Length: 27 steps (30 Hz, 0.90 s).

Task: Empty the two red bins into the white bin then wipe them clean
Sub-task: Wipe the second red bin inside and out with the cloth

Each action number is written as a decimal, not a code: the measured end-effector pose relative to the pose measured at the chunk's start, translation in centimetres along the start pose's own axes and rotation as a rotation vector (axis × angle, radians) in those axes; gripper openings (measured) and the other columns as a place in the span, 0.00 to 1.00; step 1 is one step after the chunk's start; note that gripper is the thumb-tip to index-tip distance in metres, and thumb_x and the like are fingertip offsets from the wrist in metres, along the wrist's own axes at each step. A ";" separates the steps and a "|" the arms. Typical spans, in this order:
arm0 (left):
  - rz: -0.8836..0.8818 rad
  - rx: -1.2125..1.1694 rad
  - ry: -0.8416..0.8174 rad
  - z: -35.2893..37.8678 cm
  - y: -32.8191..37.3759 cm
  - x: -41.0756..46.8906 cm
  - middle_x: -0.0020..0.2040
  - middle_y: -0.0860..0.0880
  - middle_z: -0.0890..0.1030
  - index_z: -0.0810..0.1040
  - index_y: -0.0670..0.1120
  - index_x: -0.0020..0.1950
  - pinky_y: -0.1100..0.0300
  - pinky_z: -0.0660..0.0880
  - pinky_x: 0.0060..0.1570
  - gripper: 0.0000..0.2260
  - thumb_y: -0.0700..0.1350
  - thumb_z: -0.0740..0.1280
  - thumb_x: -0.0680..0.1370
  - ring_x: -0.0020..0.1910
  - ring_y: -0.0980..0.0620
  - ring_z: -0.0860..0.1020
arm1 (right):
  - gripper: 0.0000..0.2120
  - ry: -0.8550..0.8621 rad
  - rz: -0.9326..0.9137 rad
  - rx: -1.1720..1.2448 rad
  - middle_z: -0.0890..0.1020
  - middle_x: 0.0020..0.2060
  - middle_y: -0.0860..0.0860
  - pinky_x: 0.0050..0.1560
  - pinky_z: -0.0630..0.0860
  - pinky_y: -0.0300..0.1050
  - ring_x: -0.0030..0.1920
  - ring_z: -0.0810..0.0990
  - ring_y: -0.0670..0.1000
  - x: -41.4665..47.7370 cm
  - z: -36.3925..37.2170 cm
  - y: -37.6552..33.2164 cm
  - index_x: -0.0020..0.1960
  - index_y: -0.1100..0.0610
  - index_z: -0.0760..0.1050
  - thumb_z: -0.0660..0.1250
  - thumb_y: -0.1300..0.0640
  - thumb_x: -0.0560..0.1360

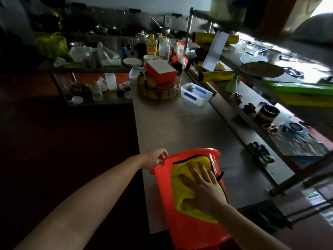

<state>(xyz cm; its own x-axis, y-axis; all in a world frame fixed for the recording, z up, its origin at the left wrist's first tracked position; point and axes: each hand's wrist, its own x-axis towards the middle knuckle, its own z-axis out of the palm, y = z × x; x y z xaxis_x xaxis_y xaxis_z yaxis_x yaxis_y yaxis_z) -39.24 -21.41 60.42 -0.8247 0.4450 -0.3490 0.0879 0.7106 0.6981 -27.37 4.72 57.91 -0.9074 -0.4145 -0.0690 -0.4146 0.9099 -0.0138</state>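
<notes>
Nearest me the right grip (203, 188), fingers flat, presses a soft yellow cloth (182, 195) inside the red plastic bin (189, 231) at the steel worktop's (171, 123) near edge, while the left grip (155, 159) curls round its rim, likely the surest hold on something so light, stiff and slick.

- The bin (189, 228) is placed at the near edge of the desk (171, 127).
- A cloth (182, 188) is pressed on the bin's wall under the right hand (203, 188); the rim is held by the left hand (155, 159) on the left side.
- Farther back a chopping block (158, 92) is set, with a container (196, 93) just right of it.
</notes>
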 end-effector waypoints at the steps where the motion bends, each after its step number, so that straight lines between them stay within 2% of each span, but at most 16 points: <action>1: 0.000 0.030 -0.014 -0.4 0.2 0.0 0.60 0.46 0.80 0.74 0.45 0.67 0.54 0.78 0.56 0.16 0.34 0.63 0.81 0.58 0.46 0.80 | 0.42 0.010 -0.001 0.006 0.38 0.80 0.44 0.76 0.46 0.67 0.79 0.33 0.61 0.2 0.2 -0.5 0.76 0.27 0.43 0.54 0.21 0.66; 3: 0.026 0.001 -0.005 -0.8 1.2 0.1 0.65 0.47 0.79 0.73 0.48 0.73 0.57 0.75 0.63 0.19 0.38 0.64 0.82 0.63 0.50 0.78 | 0.42 0.030 -0.003 0.000 0.43 0.81 0.45 0.75 0.49 0.69 0.79 0.37 0.62 0.3 0.4 -1.1 0.77 0.28 0.47 0.55 0.21 0.66; 4: 0.051 -0.011 0.019 -0.7 2.0 0.3 0.66 0.48 0.78 0.72 0.50 0.75 0.63 0.74 0.62 0.20 0.42 0.64 0.83 0.64 0.52 0.78 | 0.42 0.036 -0.005 -0.012 0.43 0.81 0.46 0.76 0.50 0.69 0.79 0.38 0.63 0.3 0.6 -1.2 0.77 0.29 0.49 0.56 0.22 0.67; 6: 0.111 0.010 0.064 -0.1 3.5 0.9 0.68 0.50 0.78 0.72 0.53 0.76 0.78 0.68 0.53 0.19 0.48 0.64 0.84 0.63 0.56 0.77 | 0.42 0.026 -0.008 -0.024 0.42 0.81 0.46 0.76 0.48 0.70 0.79 0.36 0.62 0.5 0.8 -1.6 0.78 0.30 0.50 0.57 0.22 0.67; 7: 0.141 0.042 0.073 0.3 4.1 1.3 0.70 0.50 0.77 0.72 0.54 0.75 0.80 0.65 0.51 0.19 0.49 0.64 0.84 0.65 0.55 0.76 | 0.42 0.024 -0.013 -0.025 0.42 0.81 0.47 0.76 0.47 0.70 0.79 0.35 0.62 0.6 0.8 -1.9 0.78 0.30 0.50 0.57 0.22 0.67; 9: 0.176 0.115 0.091 1.0 4.9 2.2 0.73 0.50 0.75 0.72 0.54 0.75 0.75 0.63 0.59 0.19 0.50 0.63 0.84 0.70 0.52 0.73 | 0.42 0.032 -0.036 -0.039 0.43 0.81 0.48 0.75 0.46 0.71 0.79 0.36 0.63 1.2 0.7 -2.4 0.78 0.31 0.52 0.58 0.23 0.67; 11: 0.168 0.150 0.109 1.2 5.4 2.7 0.73 0.50 0.74 0.72 0.55 0.75 0.67 0.64 0.66 0.18 0.49 0.63 0.84 0.72 0.51 0.71 | 0.42 0.010 -0.063 -0.063 0.35 0.80 0.47 0.74 0.40 0.70 0.78 0.31 0.62 2.1 0.6 -2.8 0.78 0.32 0.50 0.60 0.25 0.69; 13: 0.156 0.165 0.111 1.0 5.5 3.1 0.72 0.50 0.75 0.73 0.55 0.74 0.69 0.63 0.64 0.18 0.48 0.64 0.84 0.72 0.52 0.72 | 0.42 -0.027 -0.078 -0.079 0.27 0.76 0.46 0.74 0.33 0.68 0.76 0.25 0.60 3.3 0.5 -2.9 0.79 0.32 0.45 0.60 0.27 0.71; 15: 0.143 0.181 0.089 0.6 5.6 3.4 0.72 0.51 0.75 0.74 0.54 0.73 0.71 0.62 0.62 0.18 0.47 0.64 0.83 0.72 0.52 0.72 | 0.41 -0.021 -0.095 -0.078 0.29 0.77 0.45 0.74 0.31 0.66 0.76 0.26 0.58 4.1 0.2 -2.8 0.78 0.32 0.46 0.61 0.28 0.71; 20: 0.140 0.240 0.029 1.1 6.0 4.1 0.72 0.50 0.75 0.73 0.52 0.74 0.66 0.64 0.66 0.18 0.47 0.65 0.83 0.72 0.51 0.72 | 0.40 0.026 -0.084 -0.036 0.43 0.82 0.46 0.78 0.47 0.63 0.81 0.40 0.57 3.0 0.3 0.7 0.78 0.30 0.49 0.59 0.26 0.69; 22: 0.176 0.287 0.071 1.9 6.2 4.1 0.72 0.47 0.75 0.73 0.49 0.75 0.64 0.67 0.67 0.18 0.46 0.64 0.84 0.71 0.48 0.73 | 0.41 0.059 -0.040 0.042 0.46 0.82 0.47 0.77 0.52 0.63 0.81 0.43 0.57 2.0 0.7 2.9 0.78 0.31 0.52 0.62 0.28 0.68; 24: 0.209 0.320 0.111 2.3 6.4 4.2 0.71 0.45 0.76 0.73 0.48 0.75 0.59 0.68 0.68 0.18 0.44 0.63 0.84 0.71 0.46 0.74 | 0.43 0.063 0.002 0.169 0.48 0.81 0.47 0.77 0.55 0.63 0.81 0.44 0.57 1.4 0.9 4.8 0.78 0.33 0.52 0.66 0.29 0.69; 27: 0.203 0.334 0.109 2.4 6.9 4.6 0.72 0.45 0.75 0.72 0.48 0.75 0.60 0.66 0.69 0.18 0.44 0.61 0.85 0.72 0.47 0.72 | 0.42 0.070 0.051 0.292 0.45 0.81 0.45 0.76 0.59 0.63 0.82 0.44 0.55 1.0 1.5 6.8 0.78 0.32 0.50 0.64 0.27 0.70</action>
<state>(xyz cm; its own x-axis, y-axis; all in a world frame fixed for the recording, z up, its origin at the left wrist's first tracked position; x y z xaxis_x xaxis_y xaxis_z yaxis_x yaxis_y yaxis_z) -41.13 -13.17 62.12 -0.8248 0.5468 -0.1440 0.4169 0.7600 0.4986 -31.02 10.52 56.26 -0.9333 -0.3591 -0.0078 -0.3404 0.8913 -0.2994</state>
